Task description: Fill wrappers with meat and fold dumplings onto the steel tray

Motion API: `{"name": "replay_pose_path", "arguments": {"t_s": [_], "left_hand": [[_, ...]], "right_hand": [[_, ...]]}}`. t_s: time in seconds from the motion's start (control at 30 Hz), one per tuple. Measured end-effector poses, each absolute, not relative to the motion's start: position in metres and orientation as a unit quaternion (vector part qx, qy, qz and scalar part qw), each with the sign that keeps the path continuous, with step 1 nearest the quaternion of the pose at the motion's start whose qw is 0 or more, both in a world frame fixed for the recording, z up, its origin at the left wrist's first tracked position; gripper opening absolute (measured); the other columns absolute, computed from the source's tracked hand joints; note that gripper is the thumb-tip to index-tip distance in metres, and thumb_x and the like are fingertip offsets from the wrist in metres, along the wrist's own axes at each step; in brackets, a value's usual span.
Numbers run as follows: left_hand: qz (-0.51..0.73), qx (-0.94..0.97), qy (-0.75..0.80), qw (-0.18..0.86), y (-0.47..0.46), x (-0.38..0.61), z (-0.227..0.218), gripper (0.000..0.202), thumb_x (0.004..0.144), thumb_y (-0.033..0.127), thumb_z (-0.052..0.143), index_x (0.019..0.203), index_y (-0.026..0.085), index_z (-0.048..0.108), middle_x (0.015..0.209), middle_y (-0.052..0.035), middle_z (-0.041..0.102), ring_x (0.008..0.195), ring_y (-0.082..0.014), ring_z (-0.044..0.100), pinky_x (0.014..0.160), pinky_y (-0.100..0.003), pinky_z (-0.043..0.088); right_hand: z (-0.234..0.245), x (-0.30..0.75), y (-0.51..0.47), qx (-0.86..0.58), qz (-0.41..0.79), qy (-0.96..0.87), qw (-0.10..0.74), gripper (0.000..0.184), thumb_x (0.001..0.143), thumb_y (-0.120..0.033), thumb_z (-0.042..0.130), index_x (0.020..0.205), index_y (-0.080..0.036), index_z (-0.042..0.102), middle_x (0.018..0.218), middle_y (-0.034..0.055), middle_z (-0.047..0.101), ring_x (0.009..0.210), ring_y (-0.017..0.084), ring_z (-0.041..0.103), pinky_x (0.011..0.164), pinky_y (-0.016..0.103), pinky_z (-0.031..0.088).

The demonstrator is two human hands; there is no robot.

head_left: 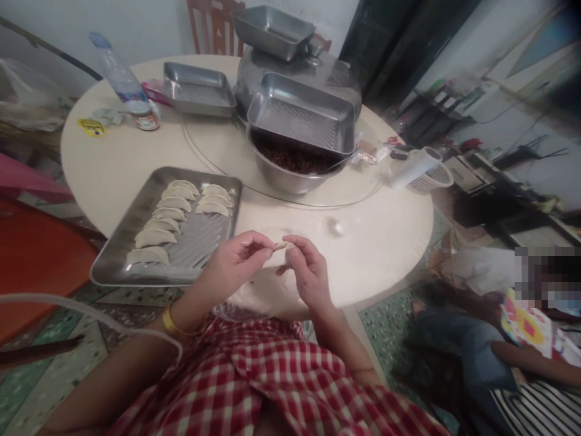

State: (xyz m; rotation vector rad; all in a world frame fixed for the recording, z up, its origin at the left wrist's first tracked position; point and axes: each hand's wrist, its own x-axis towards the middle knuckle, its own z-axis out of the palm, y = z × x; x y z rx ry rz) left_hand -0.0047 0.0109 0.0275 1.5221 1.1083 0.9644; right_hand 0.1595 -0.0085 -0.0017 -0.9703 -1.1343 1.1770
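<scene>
Between both hands, above the table's near edge, is a folded dumpling (pixel 278 257) with its top edge partly open. My left hand (pixel 238 257) pinches its left end between thumb and fingers. The right end is gripped by my right hand (pixel 308 266), thumb in front. To the left, a metal tray (pixel 200 239) bears several finished dumplings (pixel 157 236) in two rows. Beyond my hands stands a steel bowl (pixel 295 181) of dark filling (pixel 290 158), with a utensil handle leaning out on its right. A small white lump (pixel 336 227) lies right of my hands.
An empty metal tray (pixel 302 115) rests over the bowl's back, before a large lidded pot (pixel 336 69). Another tray (pixel 200 91), a plastic bottle (pixel 120 79) and a jar (pixel 146 121) stand at back left. A white basket (pixel 433 177) is right. Another person sits lower right.
</scene>
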Motion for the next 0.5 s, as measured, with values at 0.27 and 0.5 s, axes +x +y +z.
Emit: {"name": "replay_pose_path", "arguments": {"t_s": [0.27, 0.5], "left_hand": [[0.387, 0.656, 0.446, 0.469, 0.014, -0.011, 0.029, 0.017, 0.086, 0.034, 0.058, 0.085, 0.018, 0.065, 0.079, -0.0009, 0.066, 0.069, -0.0126, 0.058, 0.063, -0.024, 0.048], [0.361, 0.754, 0.388, 0.389, 0.018, -0.019, 0.036, 0.016, 0.09, 0.028, 0.054, 0.086, 0.021, 0.068, 0.084, -0.0015, 0.063, 0.078, -0.0133, 0.059, 0.069, -0.026, 0.047]], "right_hand": [[-0.003, 0.163, -0.004, -0.41, 0.521, -0.521, 0.538, 0.023, 0.078, -0.04, 0.075, 0.096, -0.026, 0.073, 0.102, 0.0007, 0.072, 0.083, 0.013, 0.069, 0.063, 0.025, 0.065], [0.0, 0.16, -0.003, -0.397, 0.489, -0.554, 0.545, 0.013, 0.082, -0.037, 0.071, 0.091, -0.028, 0.074, 0.101, 0.0008, 0.072, 0.087, 0.013, 0.069, 0.06, 0.024, 0.064]]}}
